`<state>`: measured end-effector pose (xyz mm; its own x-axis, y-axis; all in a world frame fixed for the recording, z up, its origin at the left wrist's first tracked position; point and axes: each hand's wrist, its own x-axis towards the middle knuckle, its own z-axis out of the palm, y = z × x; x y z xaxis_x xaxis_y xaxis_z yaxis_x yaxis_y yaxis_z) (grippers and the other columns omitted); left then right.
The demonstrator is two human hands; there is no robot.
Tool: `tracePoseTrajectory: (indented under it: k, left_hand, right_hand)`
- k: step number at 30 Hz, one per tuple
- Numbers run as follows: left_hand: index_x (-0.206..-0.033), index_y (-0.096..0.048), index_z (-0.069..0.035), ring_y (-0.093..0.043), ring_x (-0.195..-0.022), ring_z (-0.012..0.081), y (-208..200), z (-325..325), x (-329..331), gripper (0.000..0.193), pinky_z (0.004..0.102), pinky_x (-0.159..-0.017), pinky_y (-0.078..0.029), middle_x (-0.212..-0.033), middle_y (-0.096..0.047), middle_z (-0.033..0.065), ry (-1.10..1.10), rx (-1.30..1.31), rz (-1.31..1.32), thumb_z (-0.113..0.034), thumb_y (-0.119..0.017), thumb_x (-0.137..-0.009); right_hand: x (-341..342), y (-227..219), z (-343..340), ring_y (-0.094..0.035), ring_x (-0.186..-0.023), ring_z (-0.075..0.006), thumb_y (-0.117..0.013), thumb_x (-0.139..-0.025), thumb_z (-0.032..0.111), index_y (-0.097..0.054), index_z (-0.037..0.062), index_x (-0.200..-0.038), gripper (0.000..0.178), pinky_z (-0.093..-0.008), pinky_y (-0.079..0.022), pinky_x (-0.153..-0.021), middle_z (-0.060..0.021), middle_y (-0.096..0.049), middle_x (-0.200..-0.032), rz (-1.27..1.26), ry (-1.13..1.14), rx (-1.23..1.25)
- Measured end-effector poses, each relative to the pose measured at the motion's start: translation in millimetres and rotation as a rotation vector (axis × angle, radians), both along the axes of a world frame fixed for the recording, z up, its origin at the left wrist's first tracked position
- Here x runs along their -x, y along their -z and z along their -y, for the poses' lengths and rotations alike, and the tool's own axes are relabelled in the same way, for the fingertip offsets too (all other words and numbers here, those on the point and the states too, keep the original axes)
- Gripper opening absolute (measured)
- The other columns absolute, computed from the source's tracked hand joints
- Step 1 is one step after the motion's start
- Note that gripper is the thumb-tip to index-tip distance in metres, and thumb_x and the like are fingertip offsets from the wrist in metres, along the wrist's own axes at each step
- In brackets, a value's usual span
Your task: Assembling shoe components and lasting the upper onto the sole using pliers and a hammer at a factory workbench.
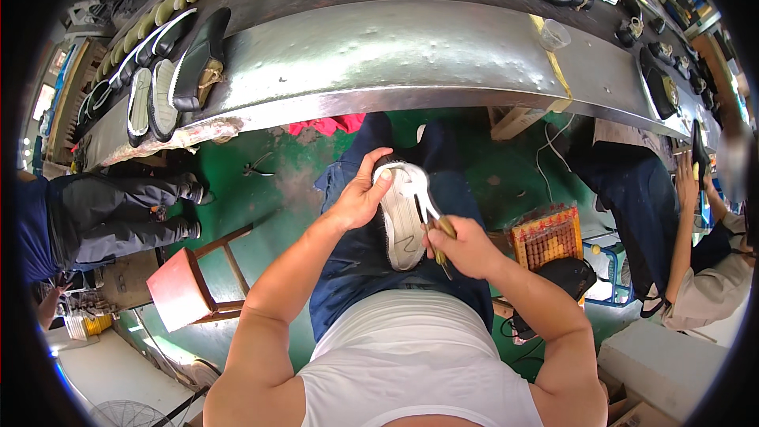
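Observation:
My left hand point(364, 196) grips the toe end of a shoe point(402, 229) above my lap, with the thumb on its sole. The pale, grooved underside faces up and bears a dark squiggle near the heel; dark upper shows along its edge. A loose white strip point(425, 196) curves round the toe and runs down toward my right hand point(462, 249). That hand is closed round a brass-coloured hand tool point(447, 227) beside the shoe's right edge. The fingers hide much of the tool, so its exact kind is unclear.
A metal-edged workbench point(379, 39) spans the front, with rows of shoes point(198, 59) at left and black shoes point(656, 83) at right. A red-seated stool point(180, 289) stands left, a beaded seat point(547, 237) right. Co-workers flank me on both sides.

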<state>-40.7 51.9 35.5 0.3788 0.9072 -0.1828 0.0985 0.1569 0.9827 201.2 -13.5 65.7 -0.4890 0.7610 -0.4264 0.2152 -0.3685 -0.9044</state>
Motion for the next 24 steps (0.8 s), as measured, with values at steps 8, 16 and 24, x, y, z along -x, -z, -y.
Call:
tracePoseTrajectory:
  k: [8,16,24]
  left_hand:
    - [-0.148,-0.028,-0.013,-0.049,-0.118,0.0189,9,2,9,0.056,0.0326,-0.104,-0.038,-0.127,-0.056,0.0111,0.020,0.015,0.065,-0.041,-0.047,-0.104]
    - [-0.146,-0.041,-0.011,-0.052,-0.113,0.0111,8,-7,14,0.049,0.0287,-0.101,-0.041,-0.122,-0.059,0.0038,0.076,0.020,0.184,-0.017,-0.058,-0.100]
    - [-0.148,-0.039,-0.011,-0.055,-0.111,0.0124,5,-8,10,0.057,0.0286,-0.101,-0.042,-0.123,-0.060,0.0038,0.090,0.186,0.366,-0.011,-0.063,-0.096]
  right_hand:
    - [-2,0,-9,-0.062,-0.081,-0.0134,-0.054,-0.097,0.015,-0.062,-0.0014,-0.107,0.021,-0.0305,-0.051,-0.075,-0.0065,-0.067,-0.087,-0.108,0.025,0.050]
    - [-8,-15,-28,-0.062,-0.063,-0.0223,-0.059,-0.094,0.017,-0.060,-0.0013,-0.097,0.018,-0.0361,-0.052,-0.064,-0.0082,-0.065,-0.076,0.294,-0.128,-0.010]
    - [1,21,7,-0.063,-0.096,-0.0429,-0.060,-0.093,0.014,-0.055,-0.0055,-0.116,0.031,-0.0463,-0.051,-0.080,-0.0268,-0.063,-0.105,0.483,0.018,-0.625]
